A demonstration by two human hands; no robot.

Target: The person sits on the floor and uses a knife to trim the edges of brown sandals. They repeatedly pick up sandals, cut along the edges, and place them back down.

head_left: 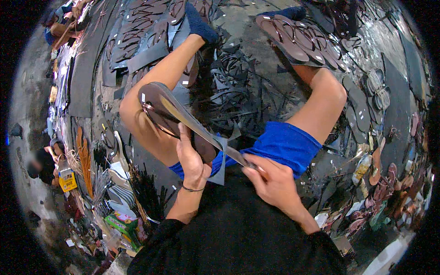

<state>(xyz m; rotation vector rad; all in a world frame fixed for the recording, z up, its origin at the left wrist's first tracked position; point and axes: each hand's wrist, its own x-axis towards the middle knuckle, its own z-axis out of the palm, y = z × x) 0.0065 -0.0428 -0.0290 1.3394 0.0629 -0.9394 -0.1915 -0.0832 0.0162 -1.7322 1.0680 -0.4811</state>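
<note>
My left hand [190, 156] is closed round the heel end of a brown flip-flop [158, 106], thumb on top of it. The flip-flop is tilted over my left thigh, its dark glossy strap showing and a small white label near the toe. A flap of grey sheet [218, 173] hangs from the sole beside my fingers. In my right hand [277, 183], closed over my lap, is a knife [236, 156]. Its blade points up and left along the flip-flop's right edge; where the blade ends against that edge is hard to make out.
Dark cut strips [231, 78] lie heaped between my legs. Rows of brown flip-flops [142, 30] lie on sheets at the far left. More flip-flops [300, 41] rest by my right lower leg. Mixed scraps [366, 201] cover the right side. Another person [43, 167] is at the left edge.
</note>
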